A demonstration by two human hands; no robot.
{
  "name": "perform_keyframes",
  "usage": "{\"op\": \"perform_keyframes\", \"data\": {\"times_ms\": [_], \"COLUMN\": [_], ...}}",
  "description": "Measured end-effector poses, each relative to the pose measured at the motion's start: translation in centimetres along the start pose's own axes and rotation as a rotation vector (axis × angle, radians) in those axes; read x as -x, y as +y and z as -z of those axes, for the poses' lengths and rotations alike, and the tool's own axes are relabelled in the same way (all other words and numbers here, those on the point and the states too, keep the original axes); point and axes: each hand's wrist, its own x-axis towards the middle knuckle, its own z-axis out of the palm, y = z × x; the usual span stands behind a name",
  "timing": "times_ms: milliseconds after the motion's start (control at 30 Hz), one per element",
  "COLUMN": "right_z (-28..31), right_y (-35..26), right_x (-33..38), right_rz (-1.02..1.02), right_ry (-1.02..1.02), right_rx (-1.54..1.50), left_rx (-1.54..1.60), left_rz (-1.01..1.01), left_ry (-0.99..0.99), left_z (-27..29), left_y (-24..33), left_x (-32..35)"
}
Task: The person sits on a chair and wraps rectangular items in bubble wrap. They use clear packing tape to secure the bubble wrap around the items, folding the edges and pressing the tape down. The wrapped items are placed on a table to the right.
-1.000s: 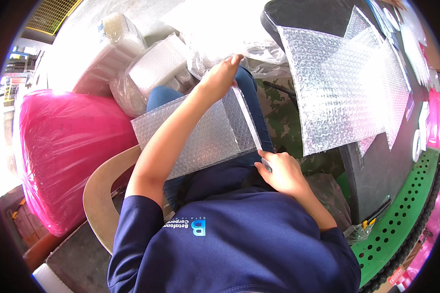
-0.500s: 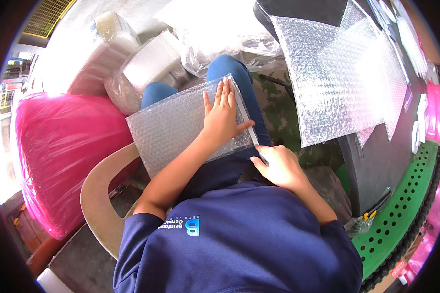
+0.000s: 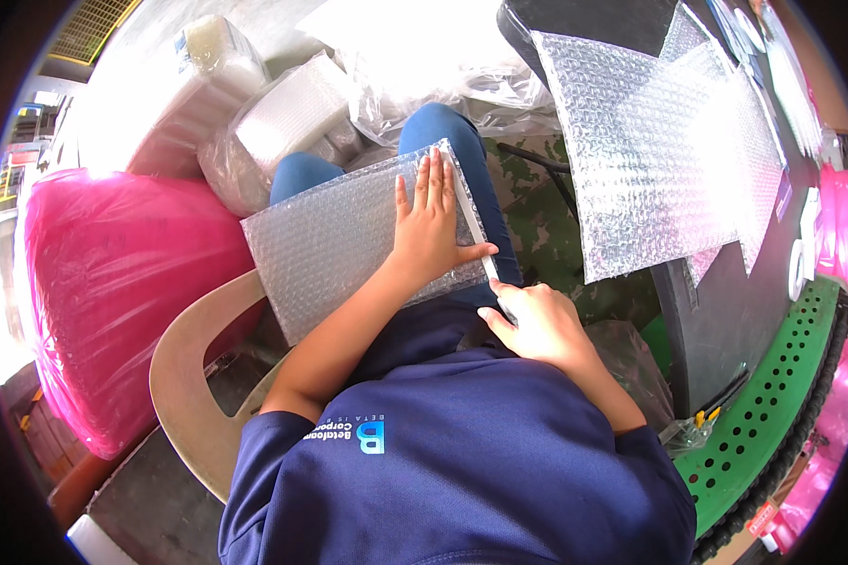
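A clear bubble wrap pouch (image 3: 325,240) lies slantwise across my lap. A narrow white strip (image 3: 471,218) runs along its right edge. My left hand (image 3: 427,221) rests flat on the pouch beside this strip, fingers stretched toward the far edge and thumb reaching across the strip. At the strip's near end, my right hand (image 3: 534,318) is closed, its fingertips pinching the strip's end. The palm side of that hand is hidden, and a small greyish patch between thumb and forefinger is too unclear to name.
More bubble wrap sheets (image 3: 645,160) lie on a black table (image 3: 725,320) to the right. Left of me are a chair's beige armrest (image 3: 174,348) and a pink plastic-wrapped bundle (image 3: 132,301). Wrapped white packs (image 3: 292,108) stand ahead. A green perforated surface (image 3: 754,414) curves at the right.
My left thumb has slid slightly to the right, over the strip. My right hand has barely shifted, and the pouch lies as before.
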Motion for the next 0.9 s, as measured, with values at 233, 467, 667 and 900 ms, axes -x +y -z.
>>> {"op": "perform_keyframes", "data": {"times_ms": [233, 467, 667, 900], "right_z": [0.6, 0.4, 0.8, 0.4], "right_y": [0.0, -0.2, -0.5, -0.7], "right_x": [0.3, 0.6, 0.8, -0.3], "right_rz": [0.013, 0.098, 0.109, -0.032], "right_ry": [0.002, 0.087, 0.121, -0.036], "right_rx": [-0.050, -0.027, 0.033, 0.106], "left_rx": [0.083, 0.015, 0.015, 0.034], "left_rz": [-0.103, 0.023, 0.104, 0.079], "left_ry": [-0.252, -0.250, -0.218, -0.276], "left_z": [2.4, 2.6, 1.8, 2.7], "left_y": [-1.7, 0.2, 0.9, 0.7], "left_x": [-0.4, -0.5, -0.5, -0.8]}}
